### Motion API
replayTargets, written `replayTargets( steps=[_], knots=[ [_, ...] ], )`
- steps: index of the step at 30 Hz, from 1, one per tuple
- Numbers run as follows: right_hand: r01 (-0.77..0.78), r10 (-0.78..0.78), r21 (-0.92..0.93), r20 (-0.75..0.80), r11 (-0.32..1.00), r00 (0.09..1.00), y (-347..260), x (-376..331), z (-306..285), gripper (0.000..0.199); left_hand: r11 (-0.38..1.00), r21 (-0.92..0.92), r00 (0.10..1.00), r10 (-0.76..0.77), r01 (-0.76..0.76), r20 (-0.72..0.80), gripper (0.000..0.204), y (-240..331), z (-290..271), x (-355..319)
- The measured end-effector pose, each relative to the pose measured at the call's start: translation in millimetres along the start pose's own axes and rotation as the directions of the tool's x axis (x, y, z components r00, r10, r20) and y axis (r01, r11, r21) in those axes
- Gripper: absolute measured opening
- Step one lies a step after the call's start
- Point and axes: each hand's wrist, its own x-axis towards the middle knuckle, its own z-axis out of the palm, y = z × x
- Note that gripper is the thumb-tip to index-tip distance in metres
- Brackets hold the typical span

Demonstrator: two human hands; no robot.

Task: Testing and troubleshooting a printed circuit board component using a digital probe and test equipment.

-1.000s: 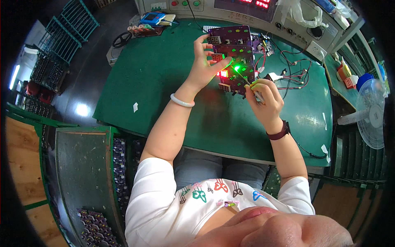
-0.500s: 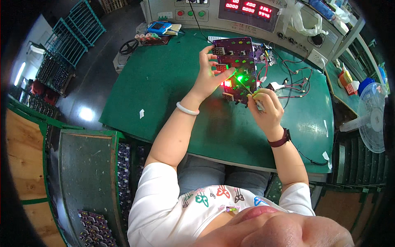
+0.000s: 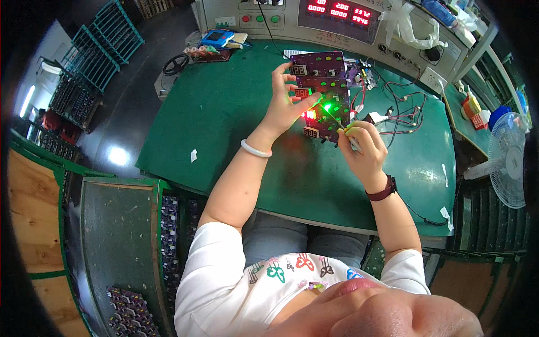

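Note:
A purple circuit board panel (image 3: 336,85) is upright over the far middle of the green table, with several small digit displays and green parts on it. One green light on it glows brightly, and a display beside it is lit red. My left hand (image 3: 282,104) grips the panel's left edge, fingers spread along it and thumb across the front. In my right hand (image 3: 362,145), closed at the panel's lower right, is a thin pointed tool (image 3: 335,118). Its tip reaches the board near the glowing light; most of its handle is hidden by my fingers.
Behind the panel stands a grey test console (image 3: 286,35) with red readouts. Red and black wires (image 3: 409,117) and a white plug (image 3: 377,117) lie to the right. A blue meter (image 3: 217,38) sits far left, a white fan (image 3: 508,160) far right. Boards fill a rack (image 3: 169,236) at lower left.
Some digits on the console's red readout have changed. Both hands, the tool and the panel hold the same position.

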Motion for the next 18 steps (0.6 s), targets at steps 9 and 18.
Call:
replayTargets(
  steps=[9,18],
  knots=[
    [0.000,0.000,0.003,0.000,1.000,1.000,0.9,-0.3,0.3,0.021,1.000,-0.018,1.000,-0.012,0.012,0.010,0.096,-0.3,0.3,0.7],
    [0.002,-0.002,0.003,0.000,1.000,1.000,0.7,0.3,1.0,0.021,1.000,0.011,1.000,-0.003,0.003,-0.001,0.094,2.2,-0.3,0.8]
  ],
)
